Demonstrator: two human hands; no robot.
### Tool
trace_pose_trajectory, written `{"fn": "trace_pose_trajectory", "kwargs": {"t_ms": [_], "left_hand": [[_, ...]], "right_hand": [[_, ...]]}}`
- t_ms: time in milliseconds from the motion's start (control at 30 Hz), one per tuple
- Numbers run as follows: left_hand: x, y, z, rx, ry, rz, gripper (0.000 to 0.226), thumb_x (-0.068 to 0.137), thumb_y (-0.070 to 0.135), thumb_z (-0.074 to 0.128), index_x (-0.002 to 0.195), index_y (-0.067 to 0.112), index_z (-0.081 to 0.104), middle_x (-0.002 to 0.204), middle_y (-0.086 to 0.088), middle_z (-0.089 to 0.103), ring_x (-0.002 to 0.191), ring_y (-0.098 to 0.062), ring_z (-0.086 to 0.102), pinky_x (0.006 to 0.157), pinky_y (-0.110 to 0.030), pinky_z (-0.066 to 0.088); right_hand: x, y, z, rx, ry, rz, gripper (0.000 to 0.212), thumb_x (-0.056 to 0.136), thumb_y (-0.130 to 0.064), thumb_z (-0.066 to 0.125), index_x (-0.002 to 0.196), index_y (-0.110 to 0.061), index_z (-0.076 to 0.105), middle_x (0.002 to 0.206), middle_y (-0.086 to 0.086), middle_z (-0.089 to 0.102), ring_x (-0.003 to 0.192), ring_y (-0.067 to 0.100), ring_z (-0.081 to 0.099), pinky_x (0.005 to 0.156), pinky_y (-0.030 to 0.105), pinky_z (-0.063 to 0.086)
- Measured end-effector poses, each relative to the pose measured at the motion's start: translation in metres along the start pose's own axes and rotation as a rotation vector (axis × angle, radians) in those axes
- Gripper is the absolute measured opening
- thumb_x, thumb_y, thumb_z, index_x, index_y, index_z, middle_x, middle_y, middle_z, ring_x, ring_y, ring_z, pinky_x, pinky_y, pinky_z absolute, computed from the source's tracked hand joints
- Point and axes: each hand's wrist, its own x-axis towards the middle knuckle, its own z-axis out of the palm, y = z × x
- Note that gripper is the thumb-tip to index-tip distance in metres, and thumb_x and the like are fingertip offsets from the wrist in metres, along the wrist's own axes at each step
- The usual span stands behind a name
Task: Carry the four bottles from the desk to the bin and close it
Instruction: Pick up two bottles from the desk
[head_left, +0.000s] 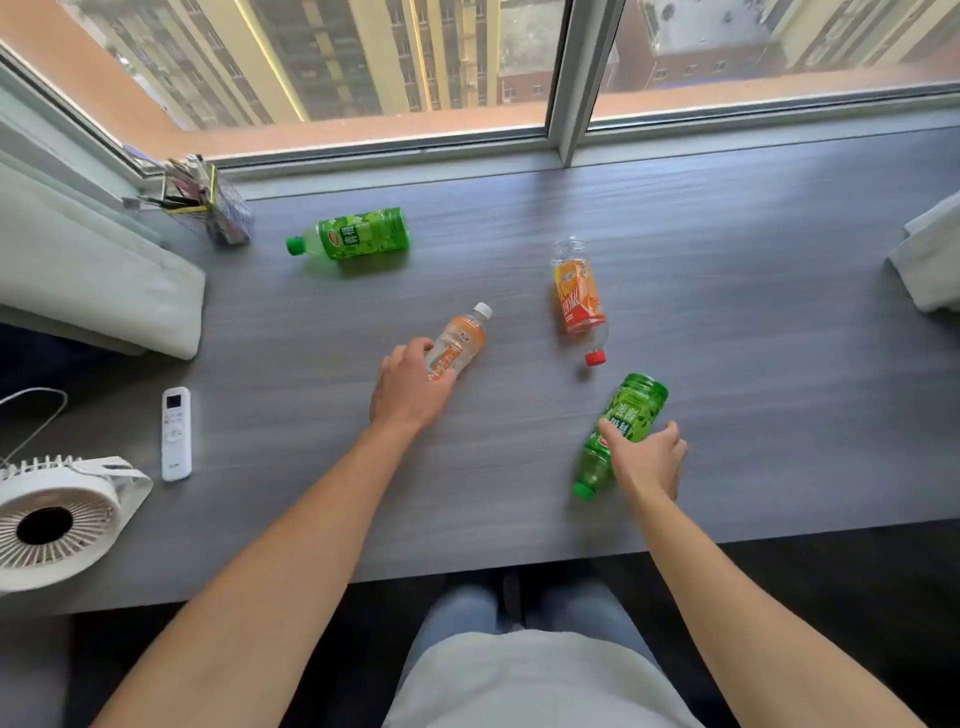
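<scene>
Four bottles lie on the grey desk (727, 312). My left hand (408, 387) wraps around the base of a small clear bottle with an orange label and white cap (465, 338). My right hand (649, 457) closes over the middle of a green bottle (636, 405) whose green cap points toward me. A second green bottle (358, 234) rests on its side at the back left. An orange-labelled bottle with a red cap (579, 301) lies in the middle right, apart from both hands. No bin is in view.
A white remote (175, 434) and a white desk fan (57, 519) sit at the left front. A mesh pen holder (218, 205) stands by the window corner. Folded light fabric lies at the left (104, 280) and right (930, 260) edges.
</scene>
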Motion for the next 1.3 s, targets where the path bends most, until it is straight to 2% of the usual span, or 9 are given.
{"fn": "trace_pose_trajectory", "kwargs": {"t_ms": [233,433,533,600,767,900,1000,1100,1300], "left_hand": [[0.03,0.004,0.028,0.132,-0.086,-0.023,0.077,0.078,0.048,0.075,0.14,0.016,0.043,0.14,-0.011,0.048,0.127,-0.036,0.049,0.1,-0.047,0.045],[0.034,-0.006,0.051,0.166,-0.062,-0.053,0.071,0.082,0.042,0.075,0.138,0.015,0.041,0.133,-0.014,0.05,0.124,-0.038,0.051,0.097,-0.049,0.047],[0.022,-0.011,0.055,0.104,-0.049,-0.08,0.064,0.082,0.038,0.075,0.134,0.015,0.045,0.127,-0.015,0.053,0.117,-0.039,0.056,0.094,-0.047,0.049],[0.005,-0.013,0.056,0.051,-0.056,-0.115,0.063,0.08,0.038,0.074,0.131,0.018,0.044,0.124,-0.013,0.056,0.111,-0.038,0.059,0.088,-0.043,0.05],[-0.061,-0.022,0.06,-0.019,-0.147,-0.187,0.054,0.072,0.048,0.067,0.112,0.034,0.033,0.099,0.001,0.067,0.082,-0.028,0.061,0.068,-0.035,0.048],[-0.114,-0.033,0.068,-0.011,-0.215,-0.223,0.063,0.066,0.053,0.068,0.117,0.032,0.038,0.101,0.007,0.063,0.089,-0.024,0.063,0.07,-0.036,0.051],[-0.148,-0.043,0.075,-0.012,-0.284,-0.194,0.068,0.064,0.054,0.069,0.125,0.031,0.047,0.109,0.008,0.057,0.097,-0.017,0.058,0.078,-0.034,0.049],[-0.173,-0.057,0.079,0.035,-0.357,-0.138,0.045,0.061,0.051,0.065,0.102,0.039,0.052,0.103,0.009,0.054,0.096,-0.017,0.059,0.08,-0.036,0.052],[-0.192,-0.089,0.077,0.123,-0.527,-0.063,0.049,0.063,0.052,0.065,0.104,0.038,0.041,0.095,0.011,0.064,0.084,-0.017,0.064,0.073,-0.038,0.054]], "right_hand": [[0.017,-0.007,0.032,0.096,0.062,0.133,0.117,0.067,-0.059,0.079,0.154,-0.008,0.019,0.152,0.017,0.034,0.137,0.039,0.039,0.104,0.051,0.04],[0.026,0.0,0.048,0.076,0.095,0.136,0.1,0.068,-0.057,0.078,0.144,-0.009,0.035,0.137,0.015,0.047,0.121,0.038,0.052,0.091,0.048,0.047],[0.031,0.007,0.042,0.084,0.064,0.097,0.078,0.069,-0.053,0.077,0.129,-0.013,0.048,0.12,0.011,0.056,0.092,0.029,0.056,0.075,0.037,0.044],[0.031,0.013,0.034,0.09,0.016,0.059,0.068,0.07,-0.049,0.077,0.123,-0.016,0.05,0.114,0.008,0.06,0.086,0.024,0.053,0.073,0.035,0.043],[0.02,0.041,0.007,-0.028,-0.131,-0.182,0.065,0.069,-0.043,0.075,0.123,-0.02,0.046,0.109,0.002,0.059,0.091,0.024,0.057,0.074,0.034,0.044],[0.009,0.073,-0.017,-0.191,-0.218,-0.387,0.066,0.068,-0.04,0.071,0.126,-0.023,0.046,0.114,0.001,0.057,0.1,0.025,0.058,0.083,0.042,0.052],[0.003,0.1,-0.029,-0.253,-0.259,-0.475,0.06,0.069,-0.038,0.069,0.124,-0.024,0.048,0.112,0.001,0.058,0.098,0.024,0.059,0.078,0.041,0.052],[-0.007,0.127,-0.039,-0.316,-0.27,-0.489,0.056,0.068,-0.04,0.068,0.12,-0.028,0.048,0.109,-0.001,0.058,0.092,0.023,0.06,0.07,0.039,0.051],[-0.036,0.181,-0.05,-0.334,-0.273,-0.409,0.056,0.063,-0.044,0.063,0.116,-0.037,0.046,0.102,-0.008,0.059,0.087,0.02,0.059,0.065,0.035,0.047]]}}
